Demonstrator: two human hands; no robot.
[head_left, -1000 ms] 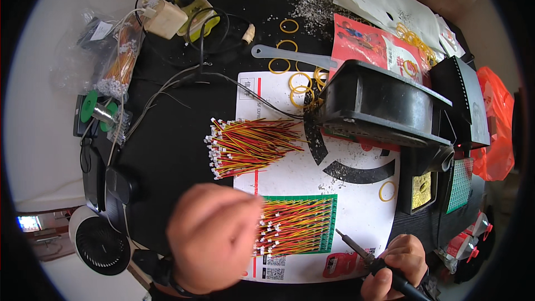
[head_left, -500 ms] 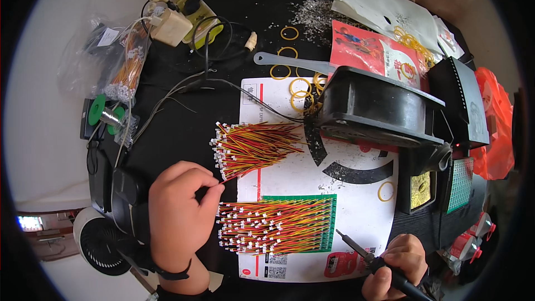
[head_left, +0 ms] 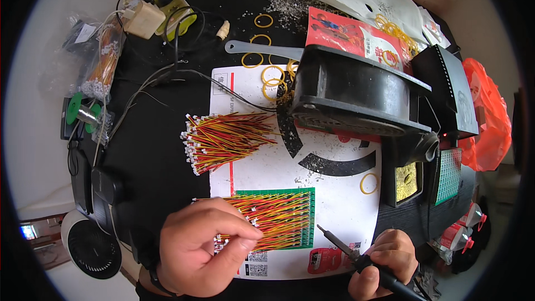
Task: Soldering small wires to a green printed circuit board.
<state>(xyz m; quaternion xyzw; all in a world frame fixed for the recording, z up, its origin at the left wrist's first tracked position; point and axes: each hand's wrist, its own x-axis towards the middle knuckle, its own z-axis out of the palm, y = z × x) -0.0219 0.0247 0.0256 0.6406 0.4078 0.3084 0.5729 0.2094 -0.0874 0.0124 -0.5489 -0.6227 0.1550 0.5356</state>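
Observation:
My right hand (head_left: pixel 393 256) grips a soldering iron (head_left: pixel 346 249) at the lower right. Its tip points up and left, a little to the right of a green circuit board (head_left: pixel 311 212). Rows of red, yellow and black wires (head_left: pixel 278 212) with white connectors extend leftward across that board. My left hand (head_left: pixel 203 248) is over the wires' left part, hiding some connectors. Its thumb and forefinger are pinched together; whatever is between them I cannot make out. Above the board lies a loose pile of similar connector wires (head_left: pixel 231 139), untouched.
A black box-shaped fan (head_left: pixel 356 89) stands beyond the white sheet (head_left: pixel 345 200). To its right are gold wire sponge (head_left: pixel 407 184) and another green board (head_left: pixel 448 175). Yellow rubber bands (head_left: pixel 273 82) lie scattered. A solder spool (head_left: pixel 86 114) and cables occupy the left.
My left hand has moved from beside the loose wire pile down and right, over the board's wires, still pinched. The right hand keeps the soldering iron in place. The whole view has shifted slightly.

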